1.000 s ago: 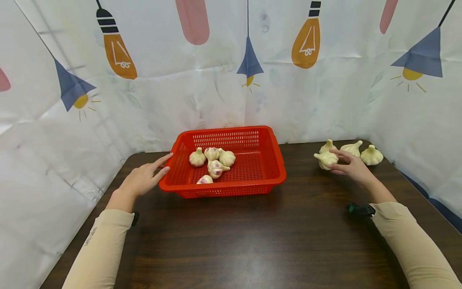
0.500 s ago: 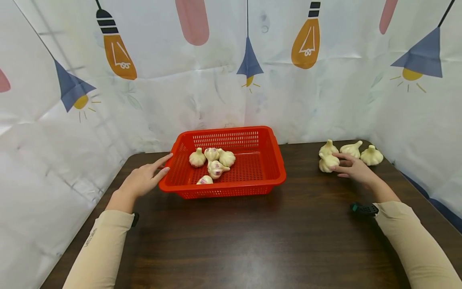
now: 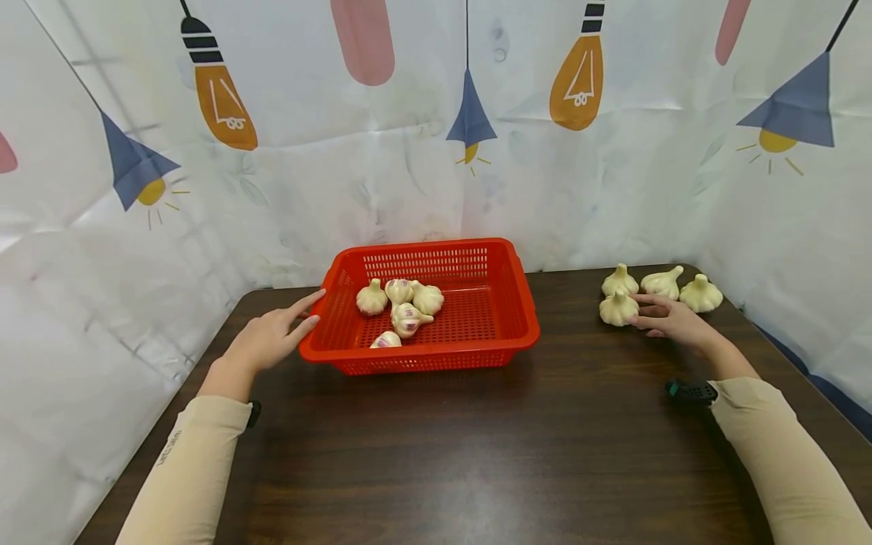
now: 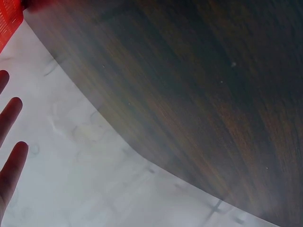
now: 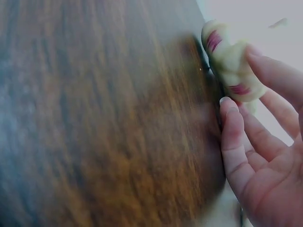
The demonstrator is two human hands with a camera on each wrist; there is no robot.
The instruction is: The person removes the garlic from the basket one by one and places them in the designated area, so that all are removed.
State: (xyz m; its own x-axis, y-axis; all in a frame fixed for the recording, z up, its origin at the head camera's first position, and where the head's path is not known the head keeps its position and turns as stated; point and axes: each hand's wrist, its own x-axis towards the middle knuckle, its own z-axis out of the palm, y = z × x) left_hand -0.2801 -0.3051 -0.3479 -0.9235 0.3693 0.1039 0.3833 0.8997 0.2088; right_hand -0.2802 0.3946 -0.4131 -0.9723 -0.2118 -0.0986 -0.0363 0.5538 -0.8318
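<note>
My left hand (image 3: 266,341) rests its fingertips on the left rim of a red plastic basket (image 3: 422,353), fingers loosely extended. In the left wrist view only some straight fingers (image 4: 13,163) show at the left edge. My right hand (image 3: 671,324) holds a garlic bulb (image 3: 617,309) by its right side, between thumb and fingers. This bulb sits upright, stem up, at the right of the table. Purple streaks mark the garlic in the right wrist view, where the thumb lies against it. Directly behind it stands another garlic bulb (image 3: 619,281).
Inside the basket, several garlic bulbs (image 3: 407,319) lie to the left, some purple-streaked. A garlic bulb on its side (image 3: 663,282) and an upright one (image 3: 701,294) are at the table's back right corner. A patterned curtain (image 3: 422,189) hangs behind the dark wooden table (image 3: 443,454).
My right hand has turned the garlic bulb from lying with its stem leftward to standing stem up, and moved slightly right and toward me. The left hand stays at the basket.
</note>
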